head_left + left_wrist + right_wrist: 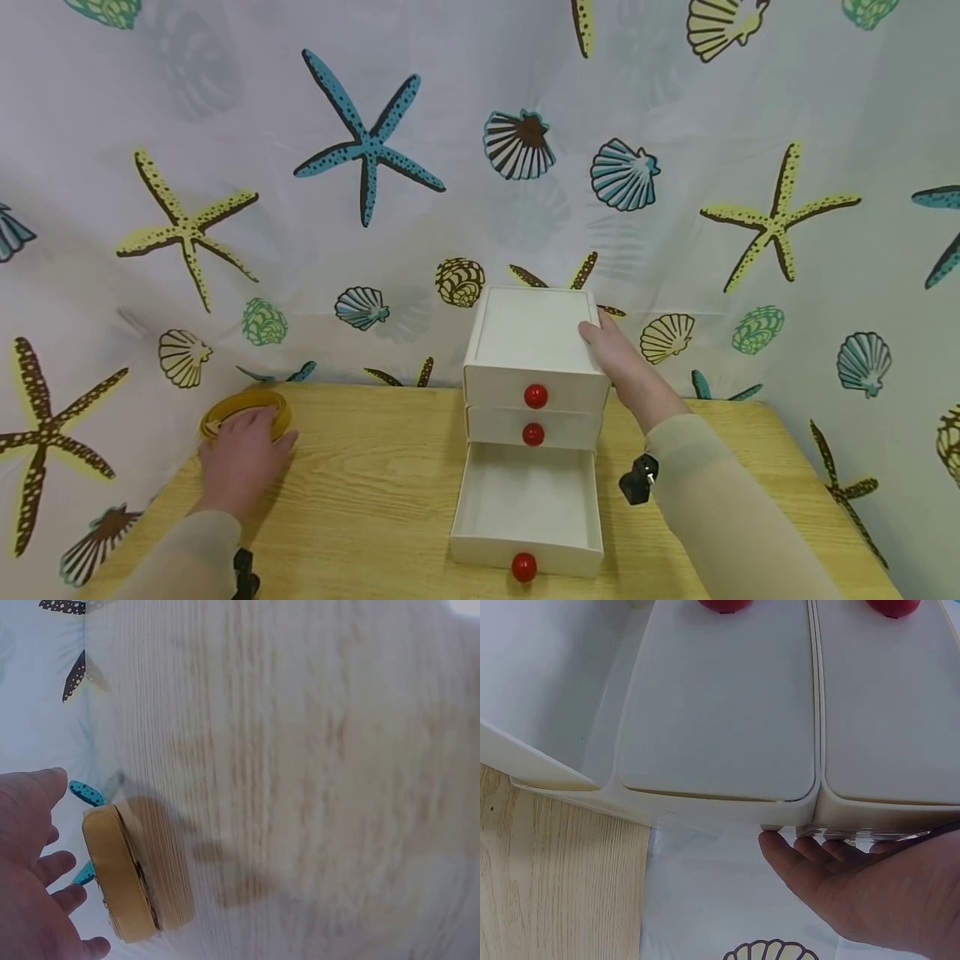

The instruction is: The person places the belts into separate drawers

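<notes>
A coiled mustard-yellow belt [245,408] lies at the far left of the table. My left hand [242,458] is over its near side, fingers spread; the left wrist view shows the fingers loosely bent beside the belt [124,874]. A white drawer unit [536,329] with red round knobs stands right of centre. Its bottom drawer [525,496] is pulled out and bare inside, while the two upper drawers are closed. My right hand [621,354] steadies the unit's right side, thumb on the top edge and fingertips against the side wall [735,814].
The wooden table [367,467] runs between the belt and the drawer unit. Behind it hangs a white curtain [442,225] printed with starfish and shells, which also closes in both sides.
</notes>
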Tool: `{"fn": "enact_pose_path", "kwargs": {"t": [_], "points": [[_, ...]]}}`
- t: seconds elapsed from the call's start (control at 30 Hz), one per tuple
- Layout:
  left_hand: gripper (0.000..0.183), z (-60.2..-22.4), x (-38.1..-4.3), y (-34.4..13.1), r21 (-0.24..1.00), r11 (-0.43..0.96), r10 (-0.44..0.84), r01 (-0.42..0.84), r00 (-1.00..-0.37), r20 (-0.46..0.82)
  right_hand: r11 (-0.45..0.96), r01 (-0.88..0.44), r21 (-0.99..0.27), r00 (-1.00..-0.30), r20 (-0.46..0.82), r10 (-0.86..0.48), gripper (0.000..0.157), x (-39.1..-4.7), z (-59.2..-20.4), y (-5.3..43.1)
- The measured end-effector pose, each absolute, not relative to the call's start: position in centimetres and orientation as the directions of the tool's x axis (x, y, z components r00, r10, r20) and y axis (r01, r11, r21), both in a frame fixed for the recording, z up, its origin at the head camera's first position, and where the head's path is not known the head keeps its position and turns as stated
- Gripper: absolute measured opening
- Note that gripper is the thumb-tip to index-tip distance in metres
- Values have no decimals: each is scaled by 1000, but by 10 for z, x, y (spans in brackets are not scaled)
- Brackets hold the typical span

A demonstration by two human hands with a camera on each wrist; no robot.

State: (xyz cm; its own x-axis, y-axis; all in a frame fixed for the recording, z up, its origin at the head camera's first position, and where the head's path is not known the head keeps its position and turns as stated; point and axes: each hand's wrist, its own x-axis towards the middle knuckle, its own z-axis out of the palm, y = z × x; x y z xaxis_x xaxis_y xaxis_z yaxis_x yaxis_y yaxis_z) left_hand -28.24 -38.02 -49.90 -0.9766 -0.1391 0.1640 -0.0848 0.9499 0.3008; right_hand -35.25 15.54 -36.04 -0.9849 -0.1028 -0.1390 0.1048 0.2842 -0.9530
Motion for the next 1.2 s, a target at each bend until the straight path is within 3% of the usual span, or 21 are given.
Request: {"fn": "enact_pose_path", "kwargs": {"t": [0.43, 1.2], "points": [[78, -501, -281, -384, 286, 951, -136, -119, -990, 40, 292, 95, -952, -986, -130, -103, 71, -353, -361, 155], [71, -508, -277, -383, 258, 962, -116, -91, -990, 82, 279, 97, -955, -986, -130, -105, 71, -351, -360, 155]]}}
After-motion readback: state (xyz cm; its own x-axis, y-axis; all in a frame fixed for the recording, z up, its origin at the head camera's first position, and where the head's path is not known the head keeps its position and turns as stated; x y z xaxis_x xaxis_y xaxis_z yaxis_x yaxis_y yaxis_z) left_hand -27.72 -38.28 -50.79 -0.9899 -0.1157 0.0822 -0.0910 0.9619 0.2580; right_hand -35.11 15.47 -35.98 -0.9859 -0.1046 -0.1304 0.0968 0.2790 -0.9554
